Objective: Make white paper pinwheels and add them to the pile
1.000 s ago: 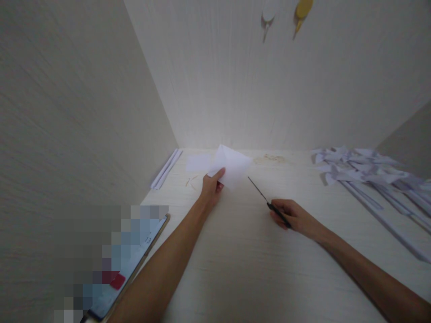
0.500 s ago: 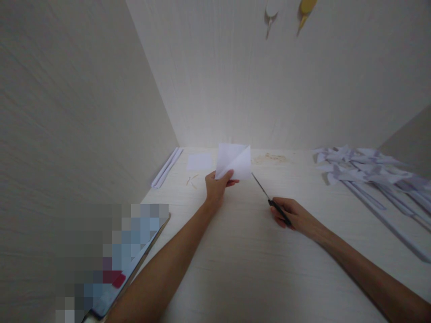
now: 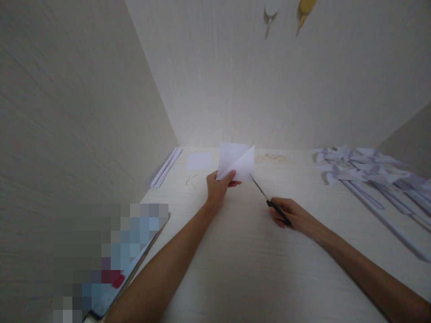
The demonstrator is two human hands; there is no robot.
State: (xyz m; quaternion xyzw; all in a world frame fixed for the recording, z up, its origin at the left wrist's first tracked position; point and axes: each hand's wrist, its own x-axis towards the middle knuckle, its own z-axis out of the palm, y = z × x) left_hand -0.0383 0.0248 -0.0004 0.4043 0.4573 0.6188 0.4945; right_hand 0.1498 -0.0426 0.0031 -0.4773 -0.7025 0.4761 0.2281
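The left hand (image 3: 217,187) has its fingers closed on a creased paper (image 3: 235,158), thumb on its near face, most of it reaching past the fingertips, over the tabletop (image 3: 232,260). In the right hand (image 3: 285,213), the fingers grasp the handle of a blade (image 3: 269,203), which points away from them to the paper's lower right corner, though contact cannot be told. A flat card (image 3: 199,161) lies beyond and left of the left fingers, rolls (image 3: 166,167) farther left, and folded strips (image 3: 384,215) well right of the right fingers.
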